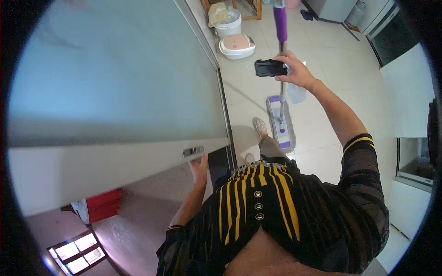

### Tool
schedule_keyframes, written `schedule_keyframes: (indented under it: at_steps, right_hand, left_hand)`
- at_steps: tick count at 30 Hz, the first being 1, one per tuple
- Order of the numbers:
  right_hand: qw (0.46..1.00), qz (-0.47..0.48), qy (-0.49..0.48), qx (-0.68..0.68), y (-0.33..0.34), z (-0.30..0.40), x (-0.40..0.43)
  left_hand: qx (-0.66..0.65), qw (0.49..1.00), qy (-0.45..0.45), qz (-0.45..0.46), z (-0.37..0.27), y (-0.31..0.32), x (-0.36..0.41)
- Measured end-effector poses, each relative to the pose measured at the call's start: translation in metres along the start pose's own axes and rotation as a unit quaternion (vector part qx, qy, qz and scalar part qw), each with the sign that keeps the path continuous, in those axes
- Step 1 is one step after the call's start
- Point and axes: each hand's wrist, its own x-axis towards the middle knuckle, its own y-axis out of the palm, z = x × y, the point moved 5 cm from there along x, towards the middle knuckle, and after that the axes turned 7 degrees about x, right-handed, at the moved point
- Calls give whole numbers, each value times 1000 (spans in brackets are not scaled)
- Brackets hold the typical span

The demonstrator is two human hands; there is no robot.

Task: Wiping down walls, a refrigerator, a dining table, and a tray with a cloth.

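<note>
My right hand (297, 70) is closed around the metal pole of a flat mop, just below its purple grip sleeve (280, 26). A black rectangular object (269, 68) sits between the thumb and fingers of that hand; what it is I cannot tell. Below, the mop head (280, 122), purple and white with a grey fringed pad, lies flat on the tiles beside my foot (260, 127). My left hand (199, 170) grips the edge of a white-framed, frosted-glass door (121, 79), close to its recessed metal latch (193, 151). Its fingers are partly hidden by the frame.
On the pale tile floor (324, 114), a pink-and-white lidded container (237, 46) and a white bucket (229, 27) stand along the wall. Dark slippers (306, 15) lie farther off. A dark door track (226, 114) runs at my left. Behind the door hangs something red (103, 206).
</note>
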Motion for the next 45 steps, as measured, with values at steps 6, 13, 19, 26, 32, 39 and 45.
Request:
schedule_keyframes:
  at_steps: [6,13,19,26,32,39,45]
  right_hand:
    - [997,-33,49,-47,-41,-82,83]
    - [996,-4,-3,-87,-94,-92,238]
    - [985,42,-105,-127,-59,-72,399]
    - [976,161,-106,-105,87,-120,502]
    - [979,177,-10,-104,127,-152,566]
    - [955,276,-69,-84,150,-161,596]
    - [964,228,-126,-50,113,-164,529]
  left_hand:
    - [-8,980,-198,-32,8,7,-1]
    - [32,945,-307,-107,63,-10,-12]
    - [45,975,-172,-133,73,-4,-11]
    - [-119,933,-188,-283,72,4,-17]
    - [-189,896,-251,-313,57,12,-16]
    - [-160,870,-281,-371,75,13,-28]
    - [-85,878,-310,-356,18,22,-16]
